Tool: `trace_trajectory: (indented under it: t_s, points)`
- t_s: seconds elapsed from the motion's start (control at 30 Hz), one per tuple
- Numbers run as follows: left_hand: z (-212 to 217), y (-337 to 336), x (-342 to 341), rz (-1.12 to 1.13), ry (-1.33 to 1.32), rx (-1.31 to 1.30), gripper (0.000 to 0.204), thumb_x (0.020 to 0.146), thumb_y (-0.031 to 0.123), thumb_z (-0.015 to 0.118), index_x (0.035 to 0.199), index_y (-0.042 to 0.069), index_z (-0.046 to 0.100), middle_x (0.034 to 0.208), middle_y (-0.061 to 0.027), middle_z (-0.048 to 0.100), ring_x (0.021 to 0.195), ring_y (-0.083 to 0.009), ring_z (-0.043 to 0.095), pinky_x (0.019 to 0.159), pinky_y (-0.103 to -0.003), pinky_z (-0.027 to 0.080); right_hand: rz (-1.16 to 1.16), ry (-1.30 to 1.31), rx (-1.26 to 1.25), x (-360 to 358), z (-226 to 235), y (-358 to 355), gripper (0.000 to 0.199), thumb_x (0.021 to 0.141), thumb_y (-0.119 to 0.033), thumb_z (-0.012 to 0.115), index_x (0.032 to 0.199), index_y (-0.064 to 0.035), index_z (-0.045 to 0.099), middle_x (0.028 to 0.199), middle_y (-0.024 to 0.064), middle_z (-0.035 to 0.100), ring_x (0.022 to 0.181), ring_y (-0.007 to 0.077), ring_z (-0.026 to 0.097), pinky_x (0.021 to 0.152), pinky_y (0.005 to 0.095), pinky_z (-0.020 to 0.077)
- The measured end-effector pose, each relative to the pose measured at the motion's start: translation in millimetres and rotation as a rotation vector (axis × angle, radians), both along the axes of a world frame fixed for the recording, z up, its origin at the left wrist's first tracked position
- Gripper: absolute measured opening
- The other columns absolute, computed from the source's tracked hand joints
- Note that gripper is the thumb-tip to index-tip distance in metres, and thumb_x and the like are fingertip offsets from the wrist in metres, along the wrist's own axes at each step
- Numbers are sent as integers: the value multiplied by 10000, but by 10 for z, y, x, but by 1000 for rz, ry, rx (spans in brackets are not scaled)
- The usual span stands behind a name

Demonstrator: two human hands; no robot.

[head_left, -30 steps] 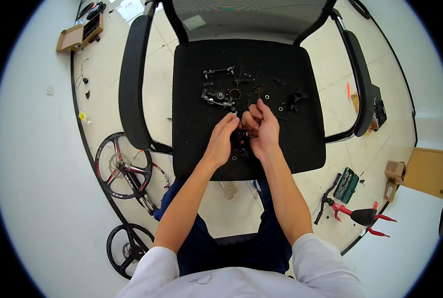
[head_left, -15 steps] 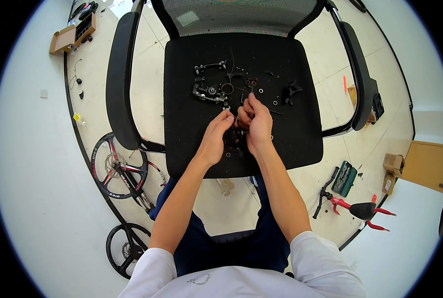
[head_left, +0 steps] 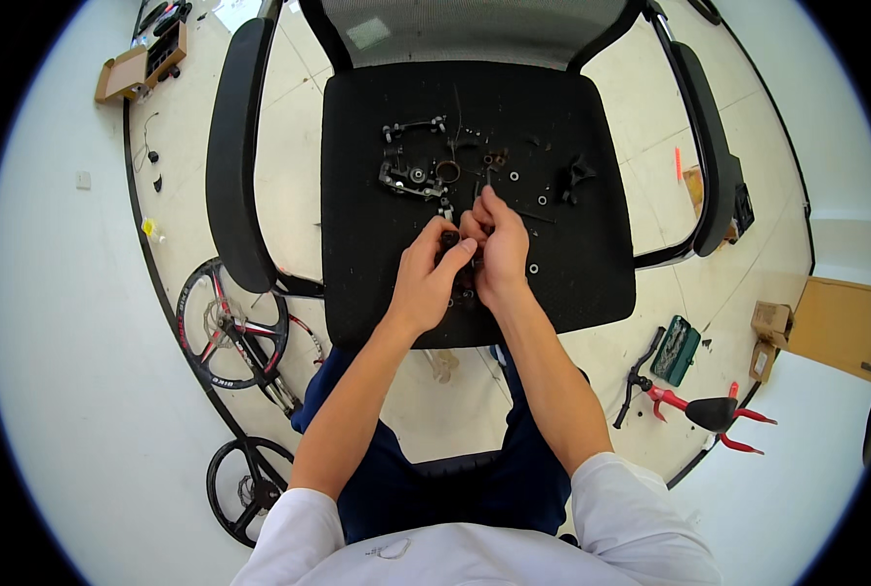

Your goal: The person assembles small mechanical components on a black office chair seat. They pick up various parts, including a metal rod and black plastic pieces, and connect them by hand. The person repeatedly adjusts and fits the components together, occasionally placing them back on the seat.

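Both hands work close together above the black chair seat [head_left: 367, 298]. My left hand [head_left: 424, 278] is closed round a small dark mechanical part [head_left: 450, 237], its thumb reaching toward the other hand. Fingers cover most of that part. Pinched in my right hand [head_left: 502, 252] is a thin metal tool [head_left: 488, 179], its shaft sticking out past the fingertips; its kind cannot be made out. Just beyond the hands lie a silver and black bicycle brake part [head_left: 408, 181], a brownish ring [head_left: 447, 172] and small rusty pieces [head_left: 495, 157].
Loose washers [head_left: 515, 177] and a black pronged part [head_left: 574, 180] lie on the seat. Armrests [head_left: 235, 156] flank it. On the floor are wheels [head_left: 230, 322], a green toolbox [head_left: 676, 350], a red bike frame [head_left: 675, 398] and cardboard boxes [head_left: 773, 320].
My left hand has turned and moved slightly right, its thumb now lying over toward the right hand. The right hand has shifted a little left, and the tool stands more upright.
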State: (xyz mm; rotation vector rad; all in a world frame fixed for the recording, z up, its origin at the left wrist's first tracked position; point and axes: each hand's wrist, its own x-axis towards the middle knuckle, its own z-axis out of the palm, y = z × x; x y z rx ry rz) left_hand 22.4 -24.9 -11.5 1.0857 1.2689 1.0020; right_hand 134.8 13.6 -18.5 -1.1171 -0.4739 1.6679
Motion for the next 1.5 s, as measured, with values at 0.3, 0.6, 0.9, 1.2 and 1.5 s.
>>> trace_trajectory:
  t_s: [0.3,0.6,0.9,1.2,1.5]
  points:
    - [50,71,3,151,-387,-311,196,887,233,566,801,59,539,560,-41,496,378,-118,434,336,-252,309,72,-356,170,-16,17,4,231,949,-236,556,1035,-22,546,769,27,570,687,93,526,668,255,436]
    - [142,190,-443,96,-839,-650,391,872,433,538,754,59,548,508,-82,494,353,-150,427,322,-245,314,302,-1264,1103,143,278,-19,368,796,-290,714,1003,-5,606,1110,136,600,1126,347,530,1057,473,356]
    - [57,116,-482,129,-856,-728,363,872,345,508,690,41,584,477,-90,476,312,-140,381,263,-211,246,416,-1284,938,111,101,-51,354,774,-342,751,765,-34,577,694,68,496,683,262,511,634,365,417]
    - [73,151,-504,160,-646,-484,252,874,300,536,763,75,559,542,-51,508,351,-142,434,301,-249,303,361,-1002,880,87,194,-28,261,783,-185,717,951,-12,616,990,153,624,1054,359,574,997,402,413]
    - [-114,61,-227,184,201,159,149,784,137,650,817,1,601,554,-46,549,494,-109,556,465,-279,405,246,-484,537,-34,92,-50,596,813,93,523,1389,7,396,1512,197,331,1430,286,281,1156,362,237]
